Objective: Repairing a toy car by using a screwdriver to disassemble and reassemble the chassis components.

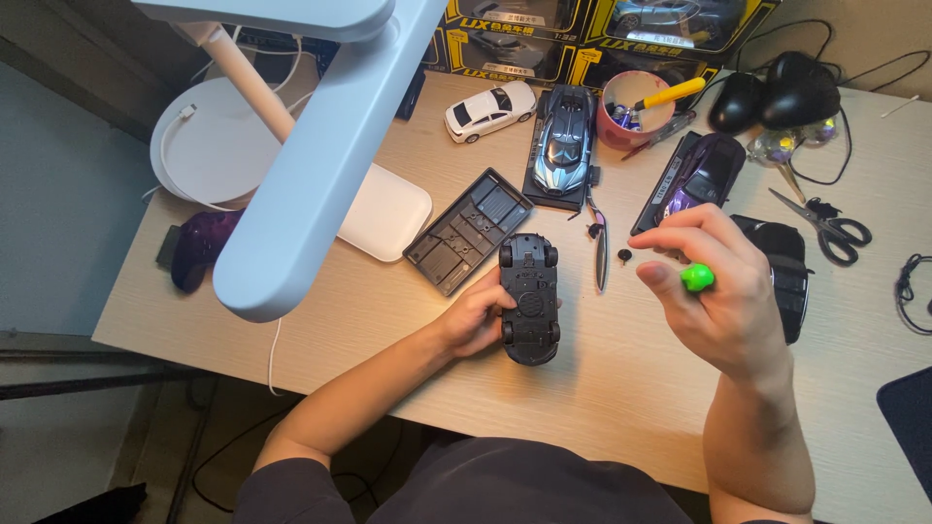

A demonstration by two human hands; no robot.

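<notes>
The black toy car [529, 299] lies upside down at the middle of the wooden desk [621, 388], chassis and four wheels facing up. A dark base plate [467, 231] lies just beside it on the left; tweezers [600, 243] and a small loose black part [624, 255] lie to its right (a lamp arm [311, 165] hides the desk's left portion). The left hand [476, 318] grips the car's side. The right hand [714, 291], raised above the desk, is closed on a green-handled tool [696, 278].
</notes>
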